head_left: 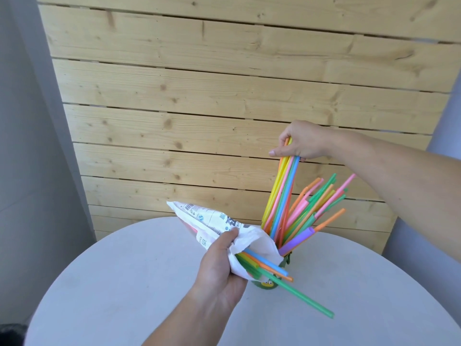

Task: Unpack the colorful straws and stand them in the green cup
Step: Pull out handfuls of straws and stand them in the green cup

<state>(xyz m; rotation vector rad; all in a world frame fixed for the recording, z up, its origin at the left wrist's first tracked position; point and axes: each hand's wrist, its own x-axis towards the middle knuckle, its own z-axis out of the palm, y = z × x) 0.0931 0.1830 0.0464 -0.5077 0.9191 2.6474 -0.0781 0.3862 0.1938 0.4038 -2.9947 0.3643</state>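
Observation:
My left hand (219, 268) grips a white printed straw package (212, 221) above the round table. Several straws (274, 268) poke out of its open end, and one long green straw (301, 295) slides out furthest. The green cup (267, 285) stands on the table just behind the package, mostly hidden by it. Many colorful straws (314, 211) stand fanned out in the cup, leaning right. My right hand (301, 143) pinches the tops of a bunch of yellow, pink, green and blue straws (282, 196) whose lower ends reach down into the cup.
The cup stands on a round pale grey table (124, 283). A light wooden plank wall (224, 96) rises behind it, with pale walls on both sides. A dark object (10, 333) shows at the bottom left corner.

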